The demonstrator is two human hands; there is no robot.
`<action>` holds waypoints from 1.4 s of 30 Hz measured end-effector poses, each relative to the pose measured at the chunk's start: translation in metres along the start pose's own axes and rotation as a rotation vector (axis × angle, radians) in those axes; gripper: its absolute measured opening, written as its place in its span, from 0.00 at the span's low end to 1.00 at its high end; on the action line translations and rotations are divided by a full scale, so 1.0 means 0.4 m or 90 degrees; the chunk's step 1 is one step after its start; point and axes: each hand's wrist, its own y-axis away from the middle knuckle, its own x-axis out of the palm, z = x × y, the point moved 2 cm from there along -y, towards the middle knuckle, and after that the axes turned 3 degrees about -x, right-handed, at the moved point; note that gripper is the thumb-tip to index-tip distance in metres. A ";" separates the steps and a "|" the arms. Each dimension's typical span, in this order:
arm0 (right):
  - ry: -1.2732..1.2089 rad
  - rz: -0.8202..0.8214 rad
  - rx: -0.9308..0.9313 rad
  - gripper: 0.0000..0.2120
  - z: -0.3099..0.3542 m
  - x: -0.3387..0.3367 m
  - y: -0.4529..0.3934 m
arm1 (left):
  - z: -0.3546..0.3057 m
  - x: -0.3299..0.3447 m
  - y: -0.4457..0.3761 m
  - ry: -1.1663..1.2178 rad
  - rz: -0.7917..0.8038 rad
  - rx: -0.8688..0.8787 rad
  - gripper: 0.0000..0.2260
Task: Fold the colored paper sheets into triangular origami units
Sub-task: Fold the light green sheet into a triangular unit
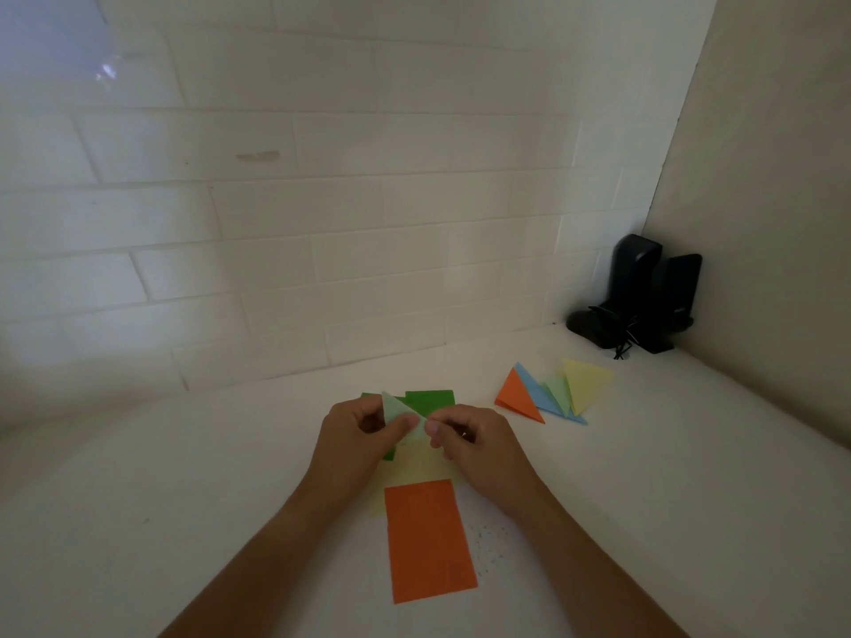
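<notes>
Pale green paper (399, 414): pinched by left hand (364, 430) and right hand (469, 437) fingertips, seemingly half-folded.
Advice: align edges, then crease firmly.

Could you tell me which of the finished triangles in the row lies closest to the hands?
The orange triangle, at the row's left end; the blue, green and yellow ones lie further right.

My white desk (184, 522): orange sheet (430, 541) nearest me, yellow (414, 467) & green sheets (430, 399) beyond, folded triangles (552, 393) right, black speakers (644, 297) in corner.
</notes>
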 end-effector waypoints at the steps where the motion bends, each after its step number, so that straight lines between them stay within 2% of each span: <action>1: -0.006 0.003 -0.002 0.07 0.002 0.001 0.001 | -0.001 0.001 0.000 0.002 0.002 -0.004 0.04; 6: 0.035 0.000 -0.027 0.04 0.006 0.009 0.002 | -0.005 0.003 0.004 0.011 0.009 -0.019 0.18; 10: 0.042 0.004 -0.049 0.03 0.008 0.010 0.001 | 0.001 -0.001 -0.001 -0.001 0.021 -0.019 0.20; 12: 0.030 0.000 -0.051 0.03 0.010 0.010 0.001 | -0.001 0.000 -0.001 0.006 0.011 -0.023 0.19; 15: 0.016 -0.010 -0.038 0.05 0.007 0.007 0.000 | -0.003 0.001 0.000 0.033 -0.004 -0.036 0.11; 20: -0.001 -0.027 -0.010 0.07 -0.001 0.003 -0.003 | -0.008 0.010 0.007 0.034 0.048 -0.029 0.04; 30: 0.012 -0.049 -0.008 0.09 0.002 0.001 -0.005 | -0.005 0.009 0.004 0.056 0.065 -0.045 0.04; 42: 0.027 -0.029 0.000 0.06 0.005 0.009 -0.002 | -0.002 0.007 0.004 0.075 0.021 -0.082 0.04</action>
